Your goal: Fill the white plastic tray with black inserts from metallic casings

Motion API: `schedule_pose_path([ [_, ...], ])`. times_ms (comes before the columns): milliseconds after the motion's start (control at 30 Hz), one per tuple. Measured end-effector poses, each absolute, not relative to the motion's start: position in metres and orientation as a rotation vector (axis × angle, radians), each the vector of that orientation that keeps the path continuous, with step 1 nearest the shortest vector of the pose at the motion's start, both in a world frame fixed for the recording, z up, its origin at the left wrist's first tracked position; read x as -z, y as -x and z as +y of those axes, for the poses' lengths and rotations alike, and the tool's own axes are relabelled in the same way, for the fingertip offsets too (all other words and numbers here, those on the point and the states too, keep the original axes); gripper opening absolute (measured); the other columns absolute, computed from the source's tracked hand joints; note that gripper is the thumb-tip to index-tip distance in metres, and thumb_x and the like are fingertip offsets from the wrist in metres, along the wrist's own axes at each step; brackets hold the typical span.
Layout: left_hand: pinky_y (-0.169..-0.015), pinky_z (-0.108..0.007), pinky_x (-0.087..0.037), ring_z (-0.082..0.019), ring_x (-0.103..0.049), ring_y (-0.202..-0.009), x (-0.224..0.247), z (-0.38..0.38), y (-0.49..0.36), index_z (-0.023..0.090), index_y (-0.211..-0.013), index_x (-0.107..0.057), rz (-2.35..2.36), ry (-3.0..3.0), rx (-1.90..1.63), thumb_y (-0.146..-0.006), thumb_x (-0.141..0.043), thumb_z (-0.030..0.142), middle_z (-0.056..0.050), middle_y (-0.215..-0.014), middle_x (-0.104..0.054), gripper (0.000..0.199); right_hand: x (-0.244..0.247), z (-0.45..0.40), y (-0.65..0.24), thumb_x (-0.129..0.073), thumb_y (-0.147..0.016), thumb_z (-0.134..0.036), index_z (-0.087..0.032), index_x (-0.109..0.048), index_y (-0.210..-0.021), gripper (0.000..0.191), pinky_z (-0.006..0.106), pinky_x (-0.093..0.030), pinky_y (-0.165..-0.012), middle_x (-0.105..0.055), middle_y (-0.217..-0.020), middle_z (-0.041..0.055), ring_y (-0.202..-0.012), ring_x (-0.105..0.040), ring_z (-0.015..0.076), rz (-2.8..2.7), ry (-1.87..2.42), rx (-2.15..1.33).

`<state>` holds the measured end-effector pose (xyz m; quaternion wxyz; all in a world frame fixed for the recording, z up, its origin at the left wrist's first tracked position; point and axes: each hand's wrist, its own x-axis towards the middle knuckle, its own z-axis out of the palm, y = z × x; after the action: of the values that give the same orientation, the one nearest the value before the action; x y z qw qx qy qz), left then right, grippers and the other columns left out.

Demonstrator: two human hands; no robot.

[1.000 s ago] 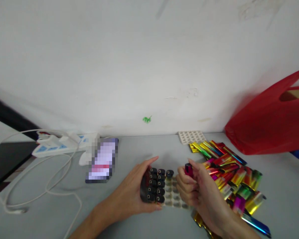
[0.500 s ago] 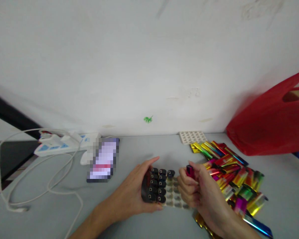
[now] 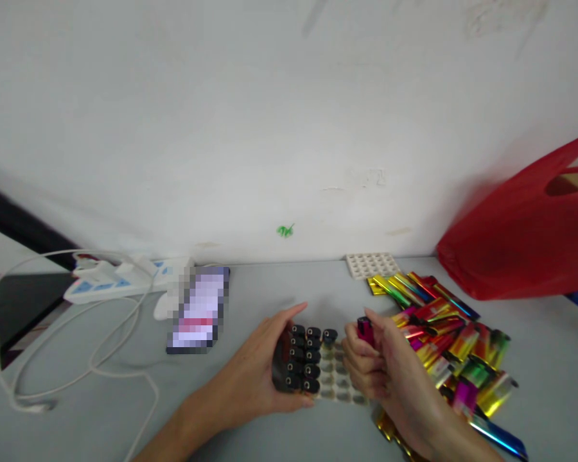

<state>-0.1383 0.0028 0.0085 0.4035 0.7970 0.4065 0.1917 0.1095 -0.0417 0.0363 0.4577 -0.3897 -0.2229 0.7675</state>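
Observation:
A pale tray [image 3: 334, 378] with rows of holes lies in front of me, its left part filled with several upright black-topped lighters [image 3: 303, 359]. My left hand [image 3: 255, 369] wraps round the left side of these lighters, thumb and fingers on either side of the tray. Closed round a magenta lighter [image 3: 365, 328] with a dark top, my right hand [image 3: 380, 359] is over the tray's right part and hides some of its holes. Just right of that hand spreads a pile of shiny coloured lighters [image 3: 462, 346].
A second pale tray [image 3: 372, 264] lies by the wall. At the right stands a red bag [image 3: 520, 237]. On the left are a phone [image 3: 200, 311], a white power strip [image 3: 120, 279] and looping white cables [image 3: 96, 369]. Gold lighters [image 3: 388, 427] lie near my right wrist.
The magenta lighter in my right hand has shifted slightly left and shows a little more of its body. My left hand stays round the tray's filled side.

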Motion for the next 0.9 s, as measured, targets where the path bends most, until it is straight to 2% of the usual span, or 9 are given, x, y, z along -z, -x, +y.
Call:
schedule_pose_path([
  [133, -0.116, -0.052, -0.054, -0.036, -0.067, -0.129, -0.008, 0.003, 0.138, 0.04, -0.174, -0.03, 1.011, -2.029, -0.483, -0.072, -0.105, 0.035, -0.009, -0.146, -0.065, 0.127, -0.036, -0.044, -0.104, -0.072, -0.09, -0.083, -0.023, -0.051, -0.076, 0.064, 0.022, -0.014, -0.046, -0.029, -0.059, -0.0112, -0.051, -0.014, 0.008, -0.616, 1.035, -1.777],
  [267, -0.116, -0.052, -0.053, -0.036, -0.066, -0.131, -0.008, 0.003, 0.138, 0.04, -0.174, -0.029, 1.025, -2.037, -0.489, -0.073, -0.105, 0.033, -0.009, -0.149, -0.063, 0.126, -0.037, -0.049, -0.097, -0.067, -0.102, -0.072, -0.024, -0.064, -0.096, 0.049, 0.025, -0.035, -0.051, -0.055, -0.07, -0.0047, -0.052, -0.038, 0.0112, -0.815, 1.147, -1.387],
  [333, -0.117, -0.052, -0.052, -0.037, -0.065, -0.133, -0.008, 0.002, 0.138, 0.04, -0.174, -0.03, 1.029, -2.052, -0.493, -0.073, -0.105, 0.036, -0.01, -0.152, -0.062, 0.126, -0.04, -0.051, -0.097, -0.065, -0.107, -0.065, -0.024, -0.069, -0.103, 0.041, 0.029, -0.047, -0.063, -0.064, -0.081, -0.0003, -0.065, -0.055, 0.0162, -0.935, 1.175, -1.242],
  [400, -0.117, -0.052, -0.053, -0.038, -0.065, -0.133, -0.008, 0.003, 0.138, 0.039, -0.174, -0.03, 1.021, -2.048, -0.494, -0.073, -0.105, 0.039, -0.01, -0.153, -0.062, 0.125, -0.043, -0.051, -0.099, -0.065, -0.109, -0.059, -0.025, -0.075, -0.106, 0.036, 0.032, -0.051, -0.079, -0.069, -0.094, 0.0039, -0.087, -0.063, 0.0213, -1.074, 1.192, -1.122],
  [467, -0.117, -0.052, -0.053, -0.038, -0.065, -0.134, -0.008, 0.003, 0.138, 0.038, -0.174, -0.032, 1.015, -2.039, -0.499, -0.074, -0.104, 0.041, -0.01, -0.154, -0.062, 0.123, -0.044, -0.05, -0.102, -0.068, -0.109, -0.054, -0.026, -0.08, -0.106, 0.03, 0.034, -0.051, -0.085, -0.069, -0.102, 0.0054, -0.098, -0.063, 0.0236, -1.187, 1.186, -1.048],
  [667, -0.116, -0.052, -0.054, -0.038, -0.065, -0.133, -0.008, 0.003, 0.138, 0.038, -0.174, -0.031, 1.018, -2.033, -0.491, -0.074, -0.104, 0.04, -0.01, -0.152, -0.063, 0.124, -0.039, -0.048, -0.106, -0.074, -0.108, -0.038, -0.033, -0.083, -0.117, 0.013, 0.036, -0.051, -0.086, -0.07, -0.102, 0.0023, -0.095, -0.064, 0.0219, -1.402, 1.186, -0.88],
  [900, -0.121, -0.052, -0.05, -0.038, -0.063, -0.138, -0.01, 0.002, 0.137, 0.037, -0.172, -0.033, 1.02, -2.016, -0.501, -0.072, -0.106, 0.038, -0.01, -0.156, -0.06, 0.124, -0.038, -0.051, -0.109, -0.069, -0.11, -0.026, -0.033, -0.079, -0.119, 0.015, 0.038, -0.057, -0.088, -0.07, -0.112, 0.0039, -0.102, -0.07, 0.0219, -1.732, 1.169, -0.628],
])
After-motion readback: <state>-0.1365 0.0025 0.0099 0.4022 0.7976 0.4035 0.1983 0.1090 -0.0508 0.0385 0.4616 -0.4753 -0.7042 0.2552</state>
